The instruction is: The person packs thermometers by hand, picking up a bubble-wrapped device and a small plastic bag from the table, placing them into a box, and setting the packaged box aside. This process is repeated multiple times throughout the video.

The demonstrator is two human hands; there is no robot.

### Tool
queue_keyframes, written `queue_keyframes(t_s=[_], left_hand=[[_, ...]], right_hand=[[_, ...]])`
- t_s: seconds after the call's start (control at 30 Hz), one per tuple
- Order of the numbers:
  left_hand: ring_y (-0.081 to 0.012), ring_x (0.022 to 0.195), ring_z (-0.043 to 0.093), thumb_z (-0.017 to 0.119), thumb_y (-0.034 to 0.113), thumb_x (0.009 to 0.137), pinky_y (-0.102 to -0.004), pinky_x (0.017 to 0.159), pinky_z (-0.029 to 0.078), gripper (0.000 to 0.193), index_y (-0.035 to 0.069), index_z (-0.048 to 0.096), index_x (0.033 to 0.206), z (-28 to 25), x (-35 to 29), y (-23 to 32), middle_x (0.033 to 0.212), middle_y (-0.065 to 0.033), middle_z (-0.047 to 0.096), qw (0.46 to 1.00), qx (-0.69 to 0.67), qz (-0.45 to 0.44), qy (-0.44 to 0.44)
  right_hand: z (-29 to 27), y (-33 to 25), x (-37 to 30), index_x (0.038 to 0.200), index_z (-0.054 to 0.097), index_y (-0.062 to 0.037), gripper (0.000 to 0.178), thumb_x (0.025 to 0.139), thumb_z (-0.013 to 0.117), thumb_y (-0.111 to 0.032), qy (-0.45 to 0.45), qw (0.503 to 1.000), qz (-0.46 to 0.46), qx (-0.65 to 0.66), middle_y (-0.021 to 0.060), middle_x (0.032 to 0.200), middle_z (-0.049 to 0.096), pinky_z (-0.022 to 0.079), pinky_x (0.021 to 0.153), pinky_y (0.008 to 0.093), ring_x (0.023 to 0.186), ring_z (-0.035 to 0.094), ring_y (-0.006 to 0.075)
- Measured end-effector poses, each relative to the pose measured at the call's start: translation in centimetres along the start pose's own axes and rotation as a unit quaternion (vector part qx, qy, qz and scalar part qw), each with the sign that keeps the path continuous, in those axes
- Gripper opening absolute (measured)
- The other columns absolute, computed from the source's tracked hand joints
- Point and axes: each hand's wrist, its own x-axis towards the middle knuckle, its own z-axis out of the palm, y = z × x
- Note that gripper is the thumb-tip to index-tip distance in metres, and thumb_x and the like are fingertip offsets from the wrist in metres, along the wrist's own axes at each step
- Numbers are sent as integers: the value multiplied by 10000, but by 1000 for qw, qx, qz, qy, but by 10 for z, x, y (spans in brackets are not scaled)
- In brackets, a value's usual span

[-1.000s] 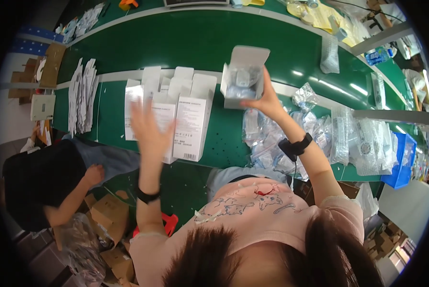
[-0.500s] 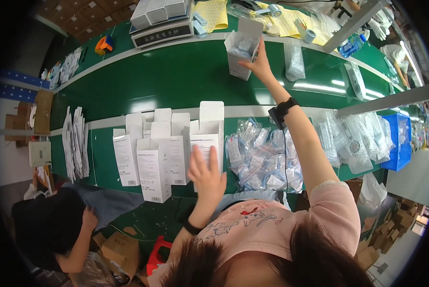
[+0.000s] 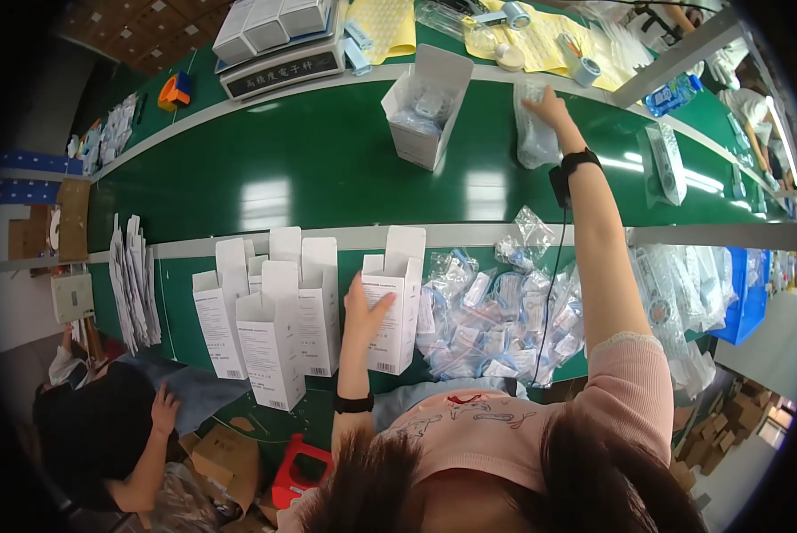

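Observation:
My left hand (image 3: 365, 313) grips an upright white carton (image 3: 403, 322) with its lid flap raised, thumb on the near face and fingers at its left edge. Far forward, my right hand (image 3: 551, 117) is closed on the upper part of a clear bubble-wrapped package (image 3: 533, 147) lying on the green surface. To the left of that package stands an open white carton (image 3: 418, 147) with clear-bagged items inside. Several more open white cartons (image 3: 272, 346) are grouped to the left of my left hand. A pile of clear bags (image 3: 496, 324) with pale blue and white contents lies to its right.
Flattened cartons (image 3: 134, 289) stand at the left. A scale (image 3: 283, 75) bearing white boxes is at the back, near yellow sheets (image 3: 541, 44). Bubble-wrapped packages (image 3: 683, 293) and a blue bin (image 3: 747, 298) are on the right. Another person (image 3: 96, 435) is at lower left.
My right hand has let go of the far open carton and moved right onto the bubble-wrapped package. My left hand has closed on the near carton. The whole view has shifted slightly.

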Motion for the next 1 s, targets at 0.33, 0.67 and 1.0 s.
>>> queue_keyframes(t_s=[0.33,0.67,1.0], left_hand=[[-233,1053,439,650,83,703,-328,853,393,680,29,252,1251,-30,-16,51,1206,-159,384,926,-358,115,-23],[-255,1000,475,729,109,588,-316,770,431,783,85,352,1274,-42,-38,109,1192,-133,393,946,-105,300,-68],[-237,1043,460,770,125,578,-342,839,416,855,71,195,1209,-24,-71,102,1160,-150,377,878,-376,272,-117]], right_hand=[[-22,13,-75,1252,315,-30,642,727,645,-197,-44,837,-109,535,171,1086,529,460,798,366,947,562,281],[-146,-47,-272,1081,482,-15,436,698,575,-201,-35,421,-189,886,109,979,570,485,744,343,874,572,233],[-114,-76,-300,994,522,-32,438,625,580,-261,-202,350,-273,873,106,960,573,469,750,337,866,569,229]])
